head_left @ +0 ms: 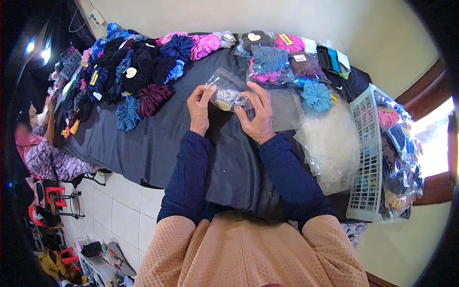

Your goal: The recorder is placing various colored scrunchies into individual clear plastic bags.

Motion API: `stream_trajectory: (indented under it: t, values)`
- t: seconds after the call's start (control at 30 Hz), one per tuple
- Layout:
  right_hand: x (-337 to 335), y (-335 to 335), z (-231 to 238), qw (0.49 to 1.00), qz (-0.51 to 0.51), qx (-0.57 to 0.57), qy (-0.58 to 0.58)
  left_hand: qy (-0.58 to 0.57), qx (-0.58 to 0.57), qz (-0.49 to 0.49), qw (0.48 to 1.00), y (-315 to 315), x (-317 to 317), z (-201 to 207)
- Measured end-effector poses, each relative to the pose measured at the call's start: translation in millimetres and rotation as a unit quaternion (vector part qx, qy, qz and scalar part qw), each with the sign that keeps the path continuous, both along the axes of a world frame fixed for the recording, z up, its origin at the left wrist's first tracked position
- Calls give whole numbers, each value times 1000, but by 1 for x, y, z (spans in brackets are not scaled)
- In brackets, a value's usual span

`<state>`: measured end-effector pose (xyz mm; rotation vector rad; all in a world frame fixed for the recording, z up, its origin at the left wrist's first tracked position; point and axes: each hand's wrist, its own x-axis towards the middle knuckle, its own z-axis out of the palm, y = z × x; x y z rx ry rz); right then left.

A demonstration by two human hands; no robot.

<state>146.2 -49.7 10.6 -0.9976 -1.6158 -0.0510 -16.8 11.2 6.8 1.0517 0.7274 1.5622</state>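
Observation:
Between my two hands, above the black-covered table point(158, 155), is a clear plastic bag point(221, 76) with a grey-and-white striped scrunchie point(229, 97) inside. A round cream label point(222, 105) shows on the scrunchie. My left hand point(200, 107) pinches the bag's left edge between thumb and fingers. On the other side, my right hand point(258, 112) has its thumb and curved fingers on the bag's right side. Just right of that hand lies a flat clear bag point(286, 115), near a light-blue scrunchie point(316, 97) with a yellow tag.
A big pile of dark scrunchies point(143, 62) covers the table's left part. Bagged scrunchies point(270, 62) lie at the back right. A stack of clear bags point(332, 148) sits beside a pale plastic basket point(367, 158) of packed items. Another person point(52, 153) sits at the far left.

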Motion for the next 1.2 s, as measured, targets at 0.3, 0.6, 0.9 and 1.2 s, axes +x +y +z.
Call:
stream_trajectory:
  t: [0.3,0.6,0.9,1.2]
  values:
    - [2,2,1,999,19,-42,-2,-15,-8,54,998,0,9,-11]
    - [0,-2,-1,992,9,-108,-64,-62,-30,103,992,0,13,-11]
    - [-1,-3,2,992,23,-108,-63,-10,-3,92,996,5,7,-18]
    - [-3,-2,0,992,37,-81,-92,-67,-82,144,984,12,3,-26]
